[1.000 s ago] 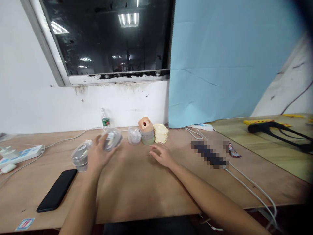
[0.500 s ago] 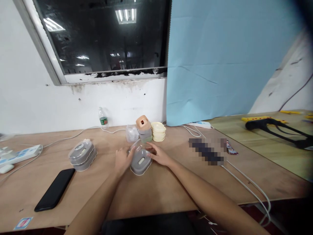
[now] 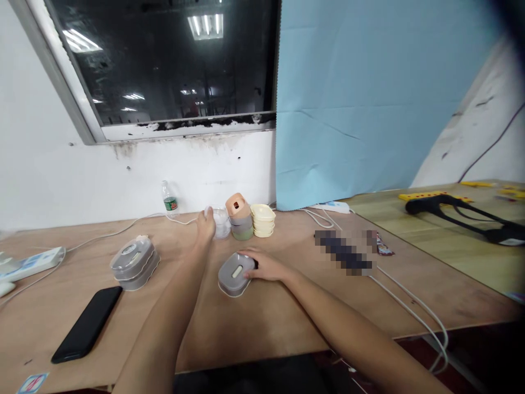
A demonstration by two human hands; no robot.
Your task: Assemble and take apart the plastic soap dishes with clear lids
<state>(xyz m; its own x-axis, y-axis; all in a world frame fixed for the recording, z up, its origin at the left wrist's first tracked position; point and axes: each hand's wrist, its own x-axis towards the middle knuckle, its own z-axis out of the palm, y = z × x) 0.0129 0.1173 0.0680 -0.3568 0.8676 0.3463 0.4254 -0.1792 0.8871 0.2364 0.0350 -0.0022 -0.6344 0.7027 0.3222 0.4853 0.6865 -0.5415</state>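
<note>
My right hand (image 3: 266, 265) grips the right side of a grey rounded plastic case (image 3: 235, 273) with a pale oblong piece in its top. The case lies on the table, thumb at its near edge and fingers at its far edge. Farther back, my left hand (image 3: 205, 224) is closed at the left side of some clear plastic covers (image 3: 222, 223); its fingertips are partly hidden. Right of the covers, an orange piece (image 3: 238, 205) tops grey and green ones. Beside them stands a stack of cream trays (image 3: 263, 220).
Two stacked grey cases (image 3: 135, 262) sit at left, behind a black phone (image 3: 88, 324). A small bottle (image 3: 169, 200) stands by the wall. Power strips (image 3: 36, 262), white cables and a blurred dark object (image 3: 342, 251) also lie on the table.
My left hand has moved back and slightly left, from the grey case to the clear covers. The clear cover above the case has left it. My right hand has closed on the case's side.
</note>
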